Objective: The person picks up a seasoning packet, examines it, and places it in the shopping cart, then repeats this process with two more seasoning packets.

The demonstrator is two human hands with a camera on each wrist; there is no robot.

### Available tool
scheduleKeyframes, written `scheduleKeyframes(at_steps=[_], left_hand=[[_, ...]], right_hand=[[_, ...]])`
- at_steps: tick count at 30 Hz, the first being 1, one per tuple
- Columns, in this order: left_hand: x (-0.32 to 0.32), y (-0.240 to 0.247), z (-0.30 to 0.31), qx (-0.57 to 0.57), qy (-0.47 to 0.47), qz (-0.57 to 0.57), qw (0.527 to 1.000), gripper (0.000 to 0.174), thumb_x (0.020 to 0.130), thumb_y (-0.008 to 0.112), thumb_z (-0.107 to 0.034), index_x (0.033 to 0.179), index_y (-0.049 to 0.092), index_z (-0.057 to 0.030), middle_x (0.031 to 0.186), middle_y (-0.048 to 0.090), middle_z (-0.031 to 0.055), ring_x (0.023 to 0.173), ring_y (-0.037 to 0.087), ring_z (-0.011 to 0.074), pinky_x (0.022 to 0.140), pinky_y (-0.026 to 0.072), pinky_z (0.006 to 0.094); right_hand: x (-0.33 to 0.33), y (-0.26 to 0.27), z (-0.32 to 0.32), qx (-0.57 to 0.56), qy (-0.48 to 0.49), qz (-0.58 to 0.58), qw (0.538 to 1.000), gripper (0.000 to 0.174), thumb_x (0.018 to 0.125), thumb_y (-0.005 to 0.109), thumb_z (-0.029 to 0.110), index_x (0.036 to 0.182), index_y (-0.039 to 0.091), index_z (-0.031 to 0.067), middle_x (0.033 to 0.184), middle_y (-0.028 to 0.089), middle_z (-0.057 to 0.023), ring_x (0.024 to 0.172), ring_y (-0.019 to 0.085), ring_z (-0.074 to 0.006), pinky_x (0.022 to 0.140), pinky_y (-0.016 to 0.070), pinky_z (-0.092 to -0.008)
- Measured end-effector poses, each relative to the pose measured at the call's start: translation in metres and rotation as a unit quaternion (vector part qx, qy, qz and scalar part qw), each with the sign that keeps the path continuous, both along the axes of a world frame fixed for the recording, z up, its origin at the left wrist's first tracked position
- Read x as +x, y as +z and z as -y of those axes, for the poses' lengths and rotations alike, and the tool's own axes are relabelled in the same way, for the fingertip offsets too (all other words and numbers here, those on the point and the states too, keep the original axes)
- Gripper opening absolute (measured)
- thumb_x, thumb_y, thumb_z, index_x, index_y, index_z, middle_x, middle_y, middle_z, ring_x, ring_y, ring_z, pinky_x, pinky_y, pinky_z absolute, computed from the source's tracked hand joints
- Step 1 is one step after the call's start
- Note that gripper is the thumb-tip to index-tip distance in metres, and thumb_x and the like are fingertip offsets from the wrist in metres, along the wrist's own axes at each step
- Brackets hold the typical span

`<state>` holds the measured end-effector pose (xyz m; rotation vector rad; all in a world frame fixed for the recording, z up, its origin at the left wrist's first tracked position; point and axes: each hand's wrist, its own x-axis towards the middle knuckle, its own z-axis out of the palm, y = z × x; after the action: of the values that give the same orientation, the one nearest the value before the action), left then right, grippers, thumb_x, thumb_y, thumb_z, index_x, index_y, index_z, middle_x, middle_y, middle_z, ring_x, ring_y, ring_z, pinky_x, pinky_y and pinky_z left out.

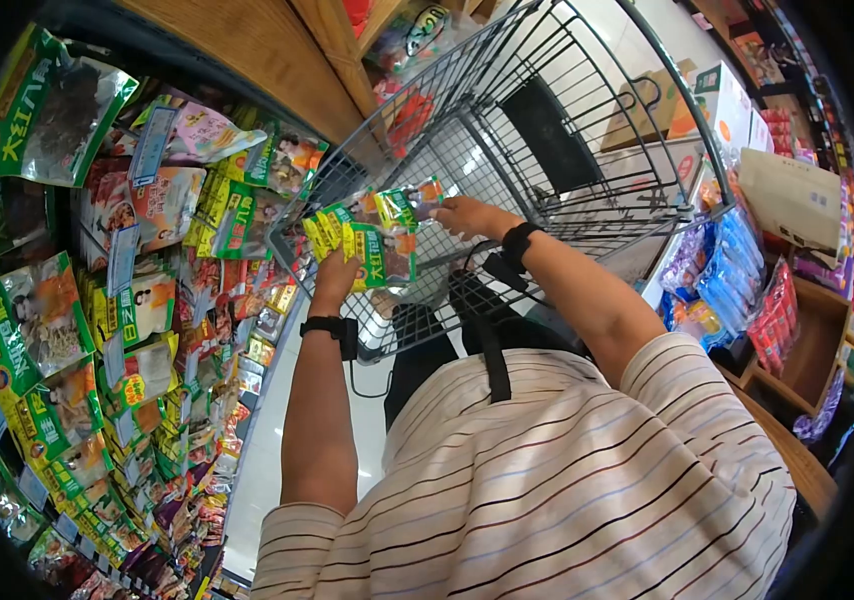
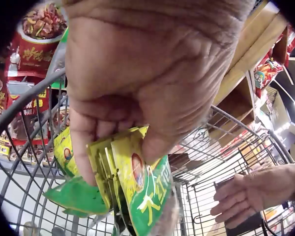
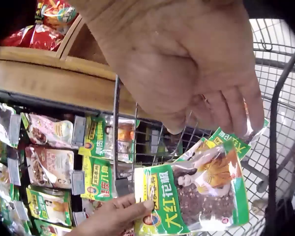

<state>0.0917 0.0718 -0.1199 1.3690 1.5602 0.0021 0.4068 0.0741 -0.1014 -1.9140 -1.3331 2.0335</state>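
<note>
Over the shopping cart (image 1: 550, 135), my left hand (image 1: 340, 278) grips several green-and-yellow spice packets (image 1: 387, 262) by their yellow ends, thumb on top. The left wrist view shows these yellow ends (image 2: 129, 164) stacked between thumb and fingers. Through a clear window the front packet (image 3: 201, 191) shows dark reddish peppercorns. My right hand (image 1: 477, 217) hovers by the far end of the packets, its fingers overlapping a rear packet in the right wrist view. In the left wrist view the right hand (image 2: 258, 194) has its fingers extended, with nothing gripped.
Rows of hanging spice packets (image 1: 42, 310) with price tags fill the rack on the left. A wooden shelf edge (image 1: 237, 45) runs above the cart. To the right are cardboard boxes (image 1: 787, 200), blue bagged goods (image 1: 727, 280) and a wooden bin (image 1: 817, 345).
</note>
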Motion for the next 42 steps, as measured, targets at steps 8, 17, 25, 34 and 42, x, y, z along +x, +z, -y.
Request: scheduleKeyframes(at_steps=[8, 17, 25, 34, 42], left_hand=[[0.012, -0.051, 0.019, -0.025, -0.041, 0.054, 0.997, 0.034, 0.089, 0.060, -0.023, 0.113, 0.067, -0.0009, 0.099, 0.072, 0.0187, 0.095, 0.069, 0.0330, 0.084, 0.0510, 0.0422], [-0.026, -0.201, 0.050, 0.074, -0.267, -0.353, 0.894, 0.028, 0.090, 0.063, -0.026, 0.106, 0.068, -0.0037, 0.104, 0.071, 0.0164, 0.104, 0.069, 0.0346, 0.085, 0.0536, 0.0478], [0.041, -0.227, -0.068, 0.175, -0.151, -0.119, 0.966, 0.046, 0.091, 0.059, -0.033, 0.129, 0.063, -0.0079, 0.129, 0.061, 0.0257, 0.120, 0.058, 0.0353, 0.106, 0.0455, 0.0403], [0.105, -0.225, -0.086, 0.094, -0.252, -0.241, 0.933, 0.050, 0.091, 0.061, -0.022, 0.135, 0.055, 0.0012, 0.134, 0.058, 0.0230, 0.118, 0.059, 0.0386, 0.098, 0.0505, 0.0478], [0.104, -0.240, -0.083, 0.225, -0.314, -0.301, 0.872, 0.013, 0.085, 0.073, -0.019, 0.092, 0.071, -0.0084, 0.100, 0.068, 0.0110, 0.103, 0.064, 0.0273, 0.089, 0.0503, 0.0424]], right_hand=[[0.022, -0.005, 0.009, -0.017, -0.067, -0.059, 0.996, 0.044, 0.100, 0.052, 0.039, 0.121, 0.058, 0.0010, 0.106, 0.065, -0.0079, 0.095, 0.066, -0.0212, 0.080, 0.0569, -0.0353], [0.018, -0.008, 0.017, -0.013, -0.114, -0.090, 0.989, 0.044, 0.096, 0.059, 0.038, 0.121, 0.061, 0.0024, 0.104, 0.068, -0.0085, 0.091, 0.067, -0.0252, 0.080, 0.0575, -0.0395], [0.030, -0.003, 0.037, 0.087, -0.122, -0.154, 0.977, 0.042, 0.101, 0.049, 0.041, 0.119, 0.058, 0.0036, 0.091, 0.061, -0.0031, 0.079, 0.061, -0.0152, 0.065, 0.0522, -0.0329], [0.080, 0.047, 0.068, 0.075, -0.198, -0.232, 0.949, 0.042, 0.103, 0.049, 0.042, 0.122, 0.055, 0.0054, 0.092, 0.061, 0.0001, 0.080, 0.060, -0.0090, 0.068, 0.0500, -0.0293], [0.076, 0.061, 0.084, 0.014, -0.233, -0.248, 0.940, 0.038, 0.104, 0.048, 0.039, 0.126, 0.053, 0.0075, 0.091, 0.058, 0.0022, 0.082, 0.053, -0.0071, 0.073, 0.0464, -0.0247]])
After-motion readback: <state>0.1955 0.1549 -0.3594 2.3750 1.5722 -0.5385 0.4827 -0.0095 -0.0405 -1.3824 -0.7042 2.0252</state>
